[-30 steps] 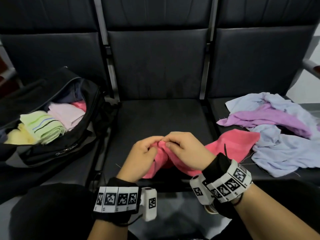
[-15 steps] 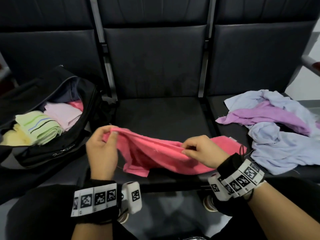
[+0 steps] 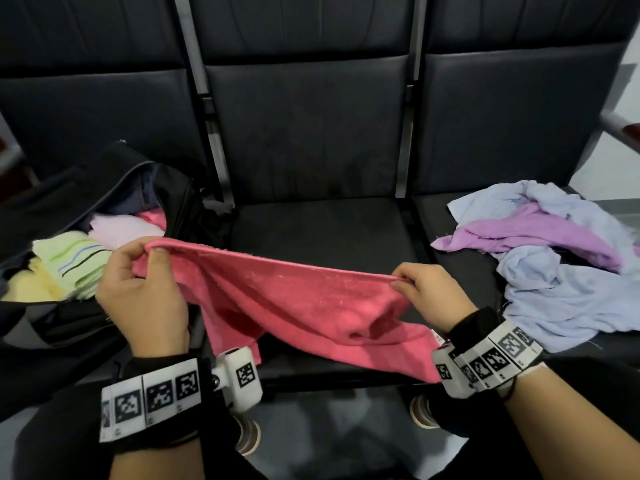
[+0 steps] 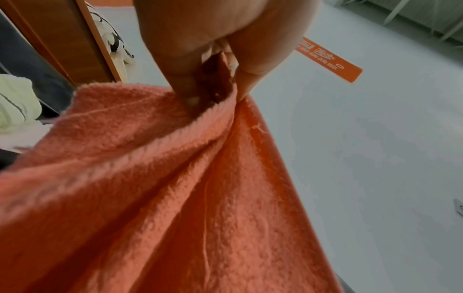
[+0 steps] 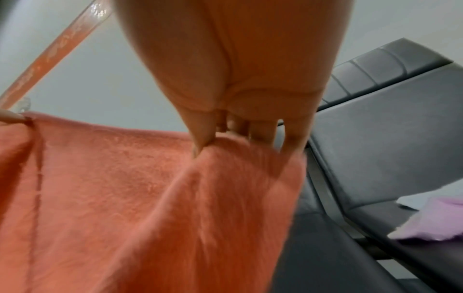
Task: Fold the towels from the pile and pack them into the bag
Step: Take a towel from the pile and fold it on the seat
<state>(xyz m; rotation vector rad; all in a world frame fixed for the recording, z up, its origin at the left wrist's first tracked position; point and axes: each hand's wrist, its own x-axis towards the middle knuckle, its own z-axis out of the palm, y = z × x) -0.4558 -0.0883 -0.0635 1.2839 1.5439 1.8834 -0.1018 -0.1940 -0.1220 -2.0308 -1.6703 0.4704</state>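
**Pink towel spread for folding, bag part-filled, pile waiting**

On the left seat the black bag [image 3: 104, 188] lies open with at least 4 folded towels visible inside: a pale yellow one [image 3: 29, 289], a green striped one [image 3: 78, 265], a light pink one [image 3: 121, 228] and a sliver of deeper pink [image 3: 154, 218] behind. That portion of the packing appears done.

Next, the left hand [image 3: 142, 296] pinches 1 end of the pink towel [image 3: 294, 299] along its upper edge, thumb and fingers clenched on the hem; the left wrist view shows the cloth gathered between them. The towel is held above the middle seat [image 3: 322, 226], its upper edge pulled nearly straight and its body sagging down to the seat's front. Its long axis runs left to right across the person, sloping slightly down toward the right, with the broad face turned toward the person. It is judged to be unfolded, so its folds remain to be made.

The right hand [image 3: 429, 292] grasps the other end of the same edge in a pinch.

On the right seat the pile [image 3: 554, 265] holds light blue and purple towels, crumpled and overlapping, their number unclear. These are left to fold and pack.
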